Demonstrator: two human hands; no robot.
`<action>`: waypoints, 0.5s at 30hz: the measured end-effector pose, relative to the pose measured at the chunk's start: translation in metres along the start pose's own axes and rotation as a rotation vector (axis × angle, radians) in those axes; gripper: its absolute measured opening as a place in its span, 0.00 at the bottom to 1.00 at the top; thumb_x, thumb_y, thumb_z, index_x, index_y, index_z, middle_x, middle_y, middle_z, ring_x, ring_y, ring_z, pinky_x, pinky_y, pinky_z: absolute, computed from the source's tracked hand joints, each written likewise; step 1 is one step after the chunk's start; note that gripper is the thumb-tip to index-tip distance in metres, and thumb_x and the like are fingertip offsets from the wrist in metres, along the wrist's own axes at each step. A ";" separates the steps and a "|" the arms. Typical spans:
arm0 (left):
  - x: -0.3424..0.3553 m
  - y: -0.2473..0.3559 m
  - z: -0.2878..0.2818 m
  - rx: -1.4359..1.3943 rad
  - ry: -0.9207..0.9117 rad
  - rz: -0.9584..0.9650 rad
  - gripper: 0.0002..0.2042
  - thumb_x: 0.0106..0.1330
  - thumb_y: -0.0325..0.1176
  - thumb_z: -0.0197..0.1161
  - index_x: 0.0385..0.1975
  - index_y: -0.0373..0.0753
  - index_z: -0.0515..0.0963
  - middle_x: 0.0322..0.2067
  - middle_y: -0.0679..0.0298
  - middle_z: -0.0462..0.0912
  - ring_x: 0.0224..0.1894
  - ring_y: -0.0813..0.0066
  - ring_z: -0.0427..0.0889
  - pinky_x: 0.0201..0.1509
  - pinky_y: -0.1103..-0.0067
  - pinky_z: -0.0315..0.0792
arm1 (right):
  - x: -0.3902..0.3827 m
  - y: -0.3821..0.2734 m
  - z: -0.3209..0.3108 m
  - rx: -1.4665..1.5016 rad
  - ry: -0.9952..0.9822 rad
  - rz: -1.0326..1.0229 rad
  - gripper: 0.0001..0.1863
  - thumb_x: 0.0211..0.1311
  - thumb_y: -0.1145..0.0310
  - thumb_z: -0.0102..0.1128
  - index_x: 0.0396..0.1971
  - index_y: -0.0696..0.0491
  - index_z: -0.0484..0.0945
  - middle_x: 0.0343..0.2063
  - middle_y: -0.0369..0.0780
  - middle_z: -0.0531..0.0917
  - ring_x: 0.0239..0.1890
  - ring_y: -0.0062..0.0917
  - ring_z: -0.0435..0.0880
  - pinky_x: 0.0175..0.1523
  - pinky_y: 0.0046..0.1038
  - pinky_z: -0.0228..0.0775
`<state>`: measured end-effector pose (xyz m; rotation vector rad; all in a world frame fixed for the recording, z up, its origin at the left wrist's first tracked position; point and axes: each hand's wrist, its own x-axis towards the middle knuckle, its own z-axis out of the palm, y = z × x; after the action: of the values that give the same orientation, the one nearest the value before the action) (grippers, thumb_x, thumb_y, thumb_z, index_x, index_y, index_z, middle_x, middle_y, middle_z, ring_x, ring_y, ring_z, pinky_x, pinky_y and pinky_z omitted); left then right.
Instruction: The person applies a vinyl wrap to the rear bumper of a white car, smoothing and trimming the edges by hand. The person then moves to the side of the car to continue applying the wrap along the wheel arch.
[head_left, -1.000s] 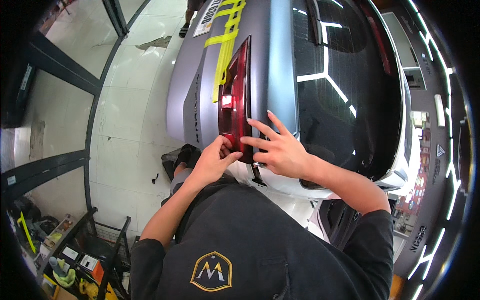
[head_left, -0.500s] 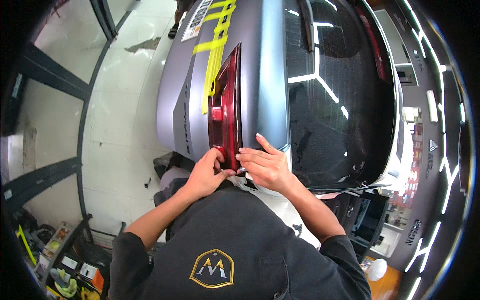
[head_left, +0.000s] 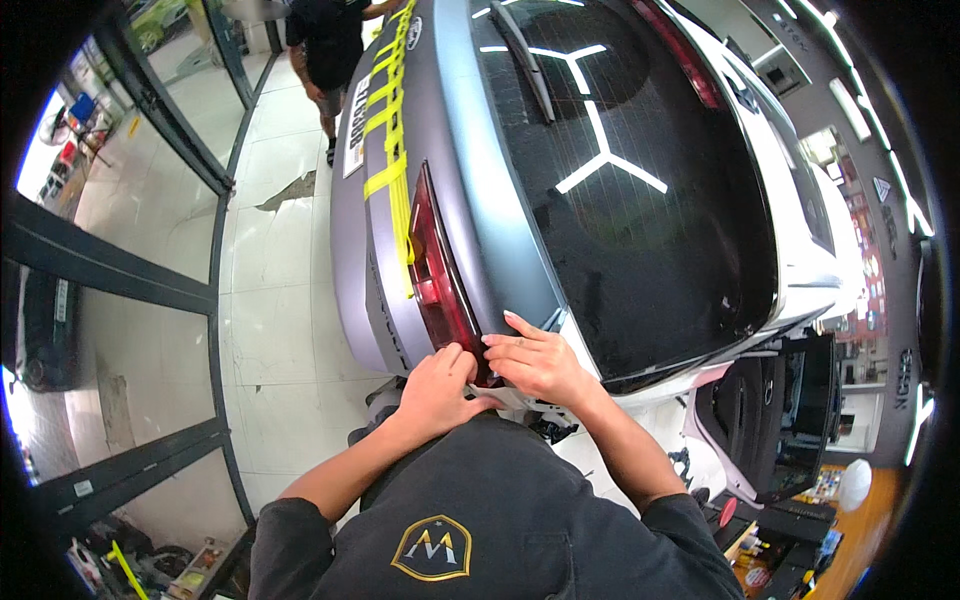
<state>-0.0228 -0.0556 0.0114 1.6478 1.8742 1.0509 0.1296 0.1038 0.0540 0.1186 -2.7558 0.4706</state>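
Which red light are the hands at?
The tail light beside the yellow tape: left hand and right hand are at its near end. The red strip beyond the rear window has neither.

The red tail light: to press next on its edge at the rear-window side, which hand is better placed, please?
Probably the right hand: its fingers are at the edge of the red tail light facing the rear window. The left hand is at the light's other side and would likely have to reach across.

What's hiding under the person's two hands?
The near end of the red tail light shows between the left hand and the right hand. Whatever lies directly beneath the palms and curled fingers is covered, so I can't tell.
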 end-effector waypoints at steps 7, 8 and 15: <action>0.008 0.009 0.018 0.098 0.069 0.012 0.14 0.58 0.41 0.72 0.28 0.39 0.75 0.26 0.61 0.77 0.28 0.58 0.82 0.30 0.64 0.75 | -0.001 -0.002 0.011 0.149 0.212 0.139 0.09 0.43 0.80 0.64 0.28 0.56 0.82 0.34 0.38 0.88 0.48 0.31 0.89 0.68 0.43 0.73; 0.009 0.015 0.017 0.115 0.029 0.004 0.14 0.59 0.40 0.71 0.28 0.38 0.75 0.26 0.60 0.78 0.28 0.56 0.82 0.31 0.64 0.75 | -0.004 -0.002 0.010 0.155 0.229 0.154 0.09 0.43 0.81 0.64 0.28 0.56 0.82 0.34 0.38 0.88 0.48 0.31 0.89 0.68 0.42 0.73; 0.007 0.014 0.018 0.075 0.008 0.032 0.10 0.60 0.35 0.70 0.26 0.38 0.76 0.26 0.58 0.79 0.26 0.53 0.82 0.31 0.62 0.74 | -0.011 -0.006 0.016 0.073 0.333 0.143 0.08 0.44 0.82 0.64 0.27 0.57 0.81 0.33 0.39 0.87 0.47 0.32 0.89 0.69 0.43 0.73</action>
<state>-0.0018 -0.0438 0.0118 1.7228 1.9202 1.0130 0.1358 0.0928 0.0381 -0.1292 -2.4301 0.5725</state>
